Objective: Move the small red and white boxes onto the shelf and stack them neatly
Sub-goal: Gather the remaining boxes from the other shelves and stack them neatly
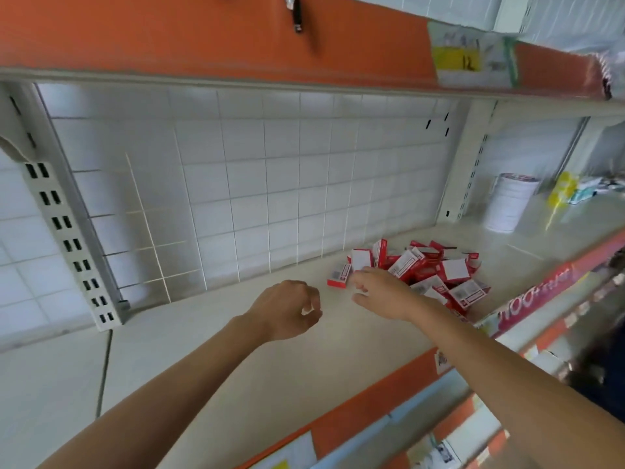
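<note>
Item: loose pile of red and white boxes point(426, 272) on shelf point(236, 350); our right hand point(378, 289) reaches, fingers spread; left hand point(287, 309) loosely curled, empty; we should square edges when stacking

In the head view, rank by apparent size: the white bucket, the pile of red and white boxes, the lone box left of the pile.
1. Pile of red and white boxes, largest.
2. White bucket; it stands farther back, so its true size is unsure.
3. Lone box, smallest.
</note>
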{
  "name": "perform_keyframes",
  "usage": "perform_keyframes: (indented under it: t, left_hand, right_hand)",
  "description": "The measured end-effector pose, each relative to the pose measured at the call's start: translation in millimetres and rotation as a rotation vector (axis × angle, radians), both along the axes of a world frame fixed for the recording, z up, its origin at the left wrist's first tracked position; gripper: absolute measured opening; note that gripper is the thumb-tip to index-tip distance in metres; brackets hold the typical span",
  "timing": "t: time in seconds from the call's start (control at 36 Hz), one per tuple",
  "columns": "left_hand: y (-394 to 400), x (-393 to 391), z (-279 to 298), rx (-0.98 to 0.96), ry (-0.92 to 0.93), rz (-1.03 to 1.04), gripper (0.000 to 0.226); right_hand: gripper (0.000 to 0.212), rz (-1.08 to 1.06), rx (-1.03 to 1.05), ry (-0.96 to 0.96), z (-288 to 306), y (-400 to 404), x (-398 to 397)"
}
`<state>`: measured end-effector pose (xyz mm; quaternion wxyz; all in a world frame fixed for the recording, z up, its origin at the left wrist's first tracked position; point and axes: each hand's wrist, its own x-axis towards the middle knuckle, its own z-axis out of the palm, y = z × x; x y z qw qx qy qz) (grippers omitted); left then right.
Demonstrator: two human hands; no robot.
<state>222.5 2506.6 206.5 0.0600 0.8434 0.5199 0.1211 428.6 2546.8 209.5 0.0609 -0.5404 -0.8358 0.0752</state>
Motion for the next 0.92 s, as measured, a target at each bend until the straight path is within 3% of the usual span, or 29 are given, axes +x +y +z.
perform_keyframes:
  t: [0.11, 0.39, 0.53, 0.61, 0.92]
  left_hand:
    - [1, 7, 0, -0.019, -0.014, 0.060, 0.016]
    - [-12, 24, 1, -0.019, -0.038, 0.259, 0.017]
    - [-28, 26, 1, -0.029, -0.051, 0.375, 0.016]
    - [-41, 25, -3, -0.036, -0.058, 0.446, 0.015]
    - [-104, 24, -11, -0.043, -0.045, 0.685, 0.014]
  right_hand:
    - [0.014, 0.099, 0.045, 0.015, 0, 28, -1]
    - [0.058, 0.259, 0.134, -0.241, -16, 99, 5]
    - [0.049, 0.360, 0.206, -0.374, -18, 107, -2]
    - [0.034, 0.402, 0.171, -0.338, -15, 105, -13]
    - [0.037, 0.655, -0.170, 0.043, -34, 42, -69]
